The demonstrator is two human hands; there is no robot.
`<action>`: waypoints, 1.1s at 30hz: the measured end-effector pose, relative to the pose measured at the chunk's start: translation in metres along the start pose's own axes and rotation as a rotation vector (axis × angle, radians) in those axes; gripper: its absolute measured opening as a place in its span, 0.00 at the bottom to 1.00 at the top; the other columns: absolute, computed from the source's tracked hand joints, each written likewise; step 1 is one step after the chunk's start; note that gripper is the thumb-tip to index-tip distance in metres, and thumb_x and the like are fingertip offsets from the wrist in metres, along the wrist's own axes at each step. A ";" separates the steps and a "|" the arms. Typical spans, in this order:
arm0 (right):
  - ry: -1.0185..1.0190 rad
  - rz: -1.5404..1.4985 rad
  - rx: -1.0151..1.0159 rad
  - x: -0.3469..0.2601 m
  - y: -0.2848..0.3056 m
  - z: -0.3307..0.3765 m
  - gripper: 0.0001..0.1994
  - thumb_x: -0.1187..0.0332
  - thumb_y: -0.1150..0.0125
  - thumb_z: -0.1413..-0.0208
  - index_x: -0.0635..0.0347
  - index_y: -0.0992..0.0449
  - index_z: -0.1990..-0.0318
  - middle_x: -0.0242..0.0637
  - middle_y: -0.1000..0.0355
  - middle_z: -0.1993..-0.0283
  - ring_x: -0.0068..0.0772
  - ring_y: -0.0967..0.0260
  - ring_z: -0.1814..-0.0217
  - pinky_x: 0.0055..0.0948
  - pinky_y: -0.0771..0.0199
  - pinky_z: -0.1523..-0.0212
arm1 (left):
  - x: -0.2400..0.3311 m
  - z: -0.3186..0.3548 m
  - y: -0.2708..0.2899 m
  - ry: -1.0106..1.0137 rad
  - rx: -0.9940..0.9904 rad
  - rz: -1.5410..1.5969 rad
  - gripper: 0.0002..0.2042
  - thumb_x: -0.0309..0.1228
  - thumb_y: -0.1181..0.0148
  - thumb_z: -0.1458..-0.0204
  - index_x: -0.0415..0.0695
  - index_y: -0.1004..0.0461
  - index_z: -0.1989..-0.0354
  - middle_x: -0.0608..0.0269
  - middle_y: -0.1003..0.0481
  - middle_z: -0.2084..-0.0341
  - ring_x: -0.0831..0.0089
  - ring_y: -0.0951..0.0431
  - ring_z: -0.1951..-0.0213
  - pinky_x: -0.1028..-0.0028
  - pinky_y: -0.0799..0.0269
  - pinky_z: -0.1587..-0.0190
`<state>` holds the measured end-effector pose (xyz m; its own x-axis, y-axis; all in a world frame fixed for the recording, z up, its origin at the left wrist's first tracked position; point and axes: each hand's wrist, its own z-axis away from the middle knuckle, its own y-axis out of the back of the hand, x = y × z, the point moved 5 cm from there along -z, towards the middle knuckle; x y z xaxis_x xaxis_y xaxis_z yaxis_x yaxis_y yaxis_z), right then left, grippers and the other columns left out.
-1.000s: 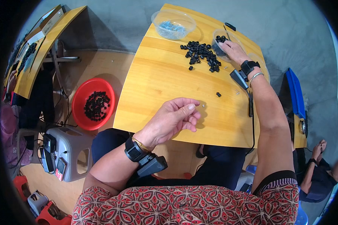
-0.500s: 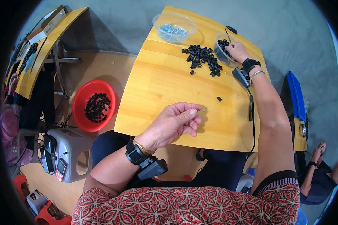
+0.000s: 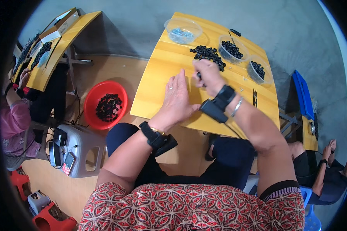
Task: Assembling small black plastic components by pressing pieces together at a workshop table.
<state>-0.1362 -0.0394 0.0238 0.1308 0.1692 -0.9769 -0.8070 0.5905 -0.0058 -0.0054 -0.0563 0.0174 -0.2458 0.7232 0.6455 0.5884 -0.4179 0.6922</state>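
Note:
My left hand point(image 3: 176, 101) is open above the near part of the yellow wooden table point(image 3: 154, 88), its fingers stretched out together and the thumb apart toward the right. Facing it, my right hand point(image 3: 209, 77) is closed around a small black part point(image 3: 199, 75), which shows only partly between the fingers. Just beyond my right hand lies a loose pile of small black parts point(image 3: 207, 54). A clear tub point(image 3: 223, 56) of similar black pieces stands behind it to the right, and a second clear tub point(image 3: 252, 76) of them is nearer the right edge.
At the far left corner stands a clear tub point(image 3: 194, 27) with small shiny bits. Black snips point(image 3: 255, 98) and a black pen-like item point(image 3: 235, 32) lie on the right side. A red basin point(image 3: 90, 102) with black parts sits on the floor beside a grey stool point(image 3: 79, 144). Other people sit on both sides.
My right hand has left the black-parts tub and come nearer and leftward with a black part. My left hand's curled fingers have straightened. The view has shifted slightly.

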 end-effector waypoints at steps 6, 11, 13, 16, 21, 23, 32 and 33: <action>0.400 0.370 0.178 0.022 -0.025 0.011 0.09 0.65 0.46 0.52 0.62 0.32 0.71 0.31 0.36 0.79 0.20 0.41 0.77 0.20 0.37 0.74 | -0.006 -0.001 -0.007 -0.086 0.055 -0.157 0.48 0.38 0.30 0.76 0.28 0.54 0.47 0.43 0.44 0.52 0.51 0.44 0.50 0.60 0.52 0.46; 0.294 -0.001 0.015 0.027 -0.030 0.013 0.09 0.66 0.47 0.51 0.62 0.33 0.66 0.32 0.34 0.69 0.20 0.40 0.66 0.20 0.37 0.62 | -0.005 -0.001 -0.002 -0.103 0.054 -0.176 0.46 0.41 0.31 0.76 0.31 0.50 0.49 0.49 0.41 0.55 0.55 0.42 0.52 0.62 0.49 0.49; 0.315 -0.128 -0.002 0.026 -0.030 0.011 0.10 0.66 0.47 0.51 0.62 0.33 0.64 0.33 0.35 0.66 0.22 0.39 0.63 0.21 0.39 0.58 | -0.006 -0.001 0.000 -0.117 0.113 -0.177 0.45 0.43 0.31 0.76 0.32 0.49 0.49 0.50 0.40 0.57 0.57 0.41 0.54 0.63 0.48 0.49; 0.341 -0.329 -0.016 0.033 -0.024 0.004 0.12 0.65 0.48 0.50 0.63 0.34 0.62 0.34 0.34 0.66 0.25 0.38 0.60 0.24 0.41 0.54 | -0.004 0.001 0.002 -0.098 0.077 -0.183 0.47 0.44 0.32 0.75 0.30 0.51 0.48 0.46 0.40 0.54 0.56 0.41 0.50 0.63 0.50 0.46; 0.288 -0.628 -0.064 0.036 -0.015 0.002 0.14 0.63 0.48 0.51 0.63 0.34 0.61 0.37 0.34 0.65 0.29 0.38 0.58 0.26 0.41 0.52 | -0.007 -0.003 -0.001 -0.077 0.035 -0.234 0.47 0.48 0.34 0.72 0.28 0.50 0.49 0.48 0.40 0.54 0.56 0.41 0.51 0.62 0.50 0.46; 0.279 -0.645 -0.055 0.036 -0.015 0.002 0.14 0.63 0.47 0.52 0.63 0.35 0.61 0.37 0.34 0.65 0.29 0.38 0.57 0.27 0.41 0.51 | -0.010 -0.002 -0.003 -0.093 0.033 -0.285 0.47 0.49 0.35 0.72 0.27 0.51 0.48 0.48 0.40 0.53 0.57 0.41 0.50 0.62 0.51 0.46; 0.353 -0.178 0.125 0.033 -0.020 0.001 0.18 0.65 0.41 0.58 0.65 0.35 0.60 0.39 0.34 0.63 0.29 0.37 0.59 0.27 0.39 0.54 | -0.026 0.010 0.015 -0.058 -0.018 -0.407 0.53 0.63 0.46 0.69 0.29 0.56 0.45 0.43 0.40 0.53 0.54 0.43 0.48 0.57 0.55 0.45; 0.381 -0.076 0.150 0.031 -0.022 0.001 0.19 0.65 0.39 0.60 0.66 0.35 0.60 0.40 0.34 0.63 0.30 0.37 0.59 0.27 0.38 0.56 | -0.025 0.008 0.016 -0.063 -0.038 -0.408 0.54 0.65 0.48 0.70 0.29 0.56 0.45 0.43 0.40 0.54 0.53 0.43 0.48 0.57 0.55 0.45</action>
<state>-0.1139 -0.0460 -0.0065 -0.0584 -0.1664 -0.9843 -0.7070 0.7030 -0.0768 0.0169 -0.0764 0.0101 -0.4045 0.8655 0.2955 0.4233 -0.1092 0.8994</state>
